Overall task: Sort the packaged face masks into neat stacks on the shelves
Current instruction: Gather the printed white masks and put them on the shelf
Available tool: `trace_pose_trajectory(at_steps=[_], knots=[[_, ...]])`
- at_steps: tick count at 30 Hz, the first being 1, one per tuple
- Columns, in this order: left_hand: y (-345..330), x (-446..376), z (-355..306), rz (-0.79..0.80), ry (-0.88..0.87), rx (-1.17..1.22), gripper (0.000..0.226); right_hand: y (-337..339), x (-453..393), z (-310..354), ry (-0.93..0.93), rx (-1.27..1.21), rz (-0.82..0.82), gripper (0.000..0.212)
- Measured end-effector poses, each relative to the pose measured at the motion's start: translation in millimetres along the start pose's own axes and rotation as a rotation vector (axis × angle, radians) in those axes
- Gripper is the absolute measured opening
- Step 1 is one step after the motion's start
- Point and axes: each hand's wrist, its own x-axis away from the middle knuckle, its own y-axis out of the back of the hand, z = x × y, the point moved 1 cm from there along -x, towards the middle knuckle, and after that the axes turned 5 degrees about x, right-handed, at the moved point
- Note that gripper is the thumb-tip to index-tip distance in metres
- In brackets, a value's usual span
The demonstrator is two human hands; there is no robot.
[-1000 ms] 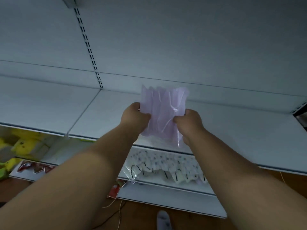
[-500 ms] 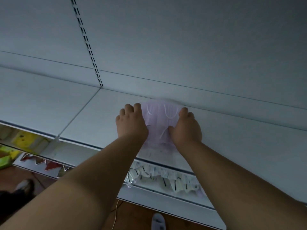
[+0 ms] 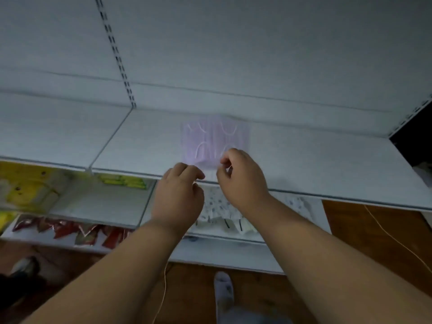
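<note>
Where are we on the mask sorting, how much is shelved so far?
Done: one purple mask pack lies flat on the upper shelf. In hand: nothing; the left hand and right hand hover at its front edge, fingers loosely curled, no grip on it. Left: white patterned packs sit loose on the shelf below, not neatly stacked.

shelf [image 3: 304,160]: matt white metal | mask pack [image 3: 214,139]: glossy clear plastic | floor [image 3: 350,220]: wood

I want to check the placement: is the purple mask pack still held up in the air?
No, the purple mask pack lies flat on the upper shelf.
</note>
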Motion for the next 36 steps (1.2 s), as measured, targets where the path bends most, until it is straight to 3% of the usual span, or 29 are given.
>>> trace_pose_trajectory(at_steps=[9, 15, 24, 33, 36], knots=[[1.3, 122.7, 5.8, 0.147, 0.119, 0.04, 0.026, -15.7, 106.4, -7.8, -0.032, -0.08, 0.26, 0.008], [-55.9, 150.8, 24.3, 0.237, 0.36, 0.025, 0.029, -55.6, 122.7, -62.1, -0.024, -0.073, 0.337, 0.009], [-137.2, 190.1, 134.4, 0.406, 0.559, 0.003, 0.031, -201.2, 140.1, -106.1, -0.095, -0.064, 0.517, 0.014], [-194.8, 149.3, 242.6, 0.431, 0.55, 0.029, 0.036, -355.5, 85.9, -130.2, -0.023, 0.093, 0.537, 0.03], [-207.8, 132.1, 275.3, 0.345, 0.735, 0.174, 0.024, -393.9, 58.6, -135.0, -0.052, 0.121, 0.483, 0.03]])
